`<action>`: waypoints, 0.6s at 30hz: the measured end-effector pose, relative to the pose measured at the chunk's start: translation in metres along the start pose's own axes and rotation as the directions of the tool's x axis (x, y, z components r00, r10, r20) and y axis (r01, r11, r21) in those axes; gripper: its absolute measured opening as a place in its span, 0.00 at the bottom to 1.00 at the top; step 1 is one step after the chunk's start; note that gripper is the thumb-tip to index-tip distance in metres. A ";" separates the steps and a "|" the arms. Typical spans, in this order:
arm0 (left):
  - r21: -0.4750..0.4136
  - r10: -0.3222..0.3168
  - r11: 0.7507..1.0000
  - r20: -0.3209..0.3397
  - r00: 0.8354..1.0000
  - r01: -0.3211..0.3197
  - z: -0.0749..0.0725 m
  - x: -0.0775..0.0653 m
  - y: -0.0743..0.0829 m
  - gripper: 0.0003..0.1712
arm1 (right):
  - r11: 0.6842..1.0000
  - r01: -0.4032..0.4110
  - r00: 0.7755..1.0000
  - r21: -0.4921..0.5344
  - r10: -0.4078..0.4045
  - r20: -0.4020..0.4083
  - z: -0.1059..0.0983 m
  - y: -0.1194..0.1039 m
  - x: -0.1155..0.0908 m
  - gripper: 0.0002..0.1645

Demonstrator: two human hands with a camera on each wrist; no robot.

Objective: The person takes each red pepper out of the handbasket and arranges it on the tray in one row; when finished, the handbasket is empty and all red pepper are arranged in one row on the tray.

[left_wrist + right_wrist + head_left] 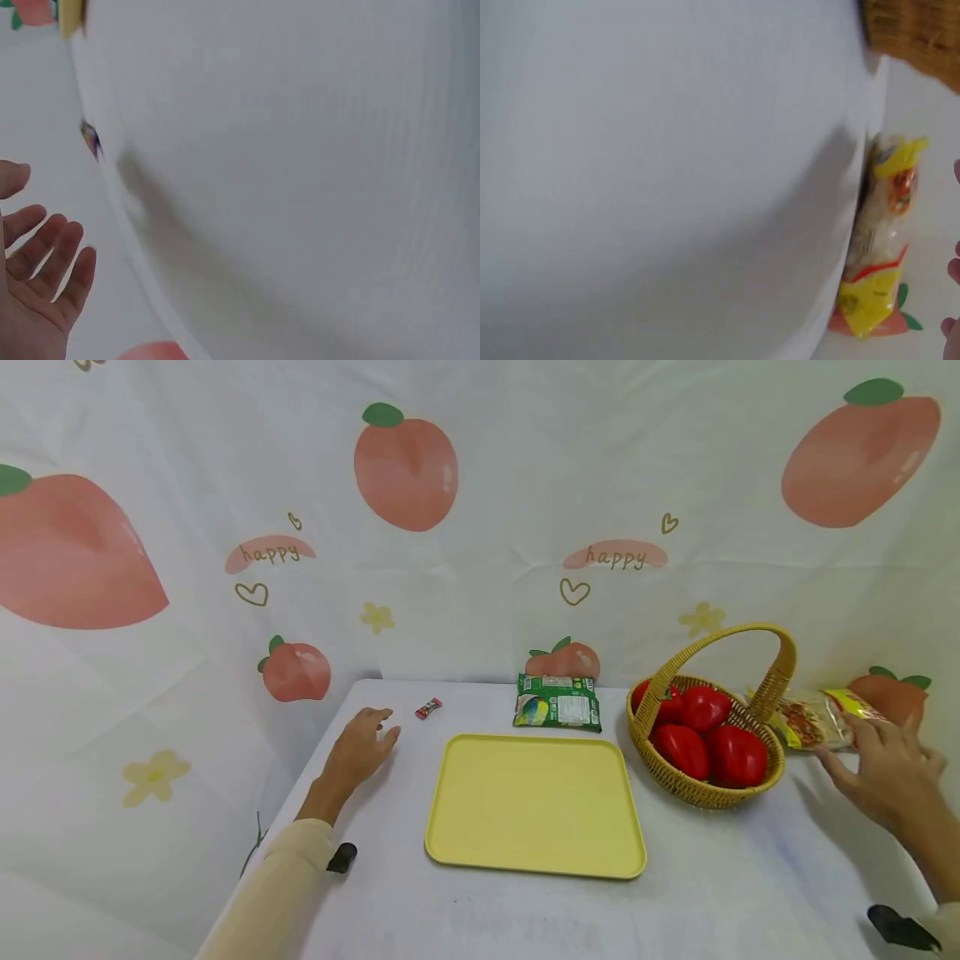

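My left hand (358,750) hovers over the left side of the table with fingers apart and loosely bent, holding nothing. Just beyond its fingertips lies a small red-wrapped candy (428,708), which the left wrist view also catches. On the far right, my right hand (888,768) is spread in front of a clear and yellow food packet (813,718), its fingers overlapping the packet in the head view. In the right wrist view the packet (877,232) stands apart from the few fingertips showing at the edge.
A yellow tray (536,806) lies mid-table, with a green packet (558,703) behind it. Right of the tray stands a wicker basket (701,795) with a tall handle, holding several red fruits or vegetables (681,752). A white cloth with printed peaches (480,602) hangs behind.
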State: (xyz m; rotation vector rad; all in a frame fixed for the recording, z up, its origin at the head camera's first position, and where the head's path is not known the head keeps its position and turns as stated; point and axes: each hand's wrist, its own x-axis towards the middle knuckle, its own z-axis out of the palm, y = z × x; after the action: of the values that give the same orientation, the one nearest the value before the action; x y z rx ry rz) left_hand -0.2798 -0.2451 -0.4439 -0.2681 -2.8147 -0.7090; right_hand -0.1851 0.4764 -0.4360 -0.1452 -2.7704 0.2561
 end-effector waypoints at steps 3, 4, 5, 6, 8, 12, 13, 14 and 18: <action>-0.136 -0.020 0.991 -0.040 0.999 0.015 0.008 -0.007 0.011 0.22 | 1.000 -0.016 0.999 0.022 0.017 -0.029 0.000 -0.008 -0.006 0.50; -0.173 -0.031 0.985 -0.043 0.999 0.023 0.011 -0.010 0.015 0.21 | 0.999 -0.020 0.999 0.034 0.021 -0.039 0.000 -0.012 -0.008 0.48; -0.207 -0.043 0.978 -0.046 0.998 0.033 0.014 -0.013 0.019 0.19 | 0.999 -0.025 0.999 0.046 0.027 -0.044 0.000 -0.015 -0.011 0.46; -0.237 -0.058 0.970 -0.045 0.997 0.046 0.016 -0.016 0.023 0.18 | 0.998 -0.029 0.998 0.061 0.032 -0.046 0.000 -0.019 -0.013 0.46; -0.288 -0.087 0.955 -0.032 0.996 0.074 0.021 -0.022 0.031 0.17 | 0.994 -0.022 0.998 0.105 0.028 -0.059 -0.001 -0.027 -0.016 0.43; -0.355 -0.126 0.925 0.043 0.991 0.133 0.024 -0.032 0.047 0.18 | 0.980 0.022 0.996 0.196 -0.005 -0.087 -0.001 -0.043 -0.022 0.38; -0.368 -0.134 0.918 0.070 0.988 0.151 0.024 -0.034 0.051 0.19 | 0.976 0.039 0.995 0.216 -0.018 -0.099 -0.002 -0.047 -0.023 0.37; -0.379 -0.139 0.910 0.098 0.985 0.166 0.024 -0.036 0.054 0.19 | 0.972 0.050 0.994 0.228 -0.027 -0.105 -0.002 -0.051 -0.024 0.37; -0.432 -0.144 0.876 0.191 0.971 0.215 0.022 -0.042 0.066 0.21 | 0.959 0.094 0.991 0.267 -0.064 -0.116 -0.006 -0.067 -0.025 0.35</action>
State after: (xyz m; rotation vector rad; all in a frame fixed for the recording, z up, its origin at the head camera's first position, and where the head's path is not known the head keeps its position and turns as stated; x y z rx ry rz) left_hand -0.2285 -0.1827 -0.4445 -0.1387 -2.8030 -1.4480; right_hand -0.1639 0.4079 -0.4259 0.0216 -2.5969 0.5863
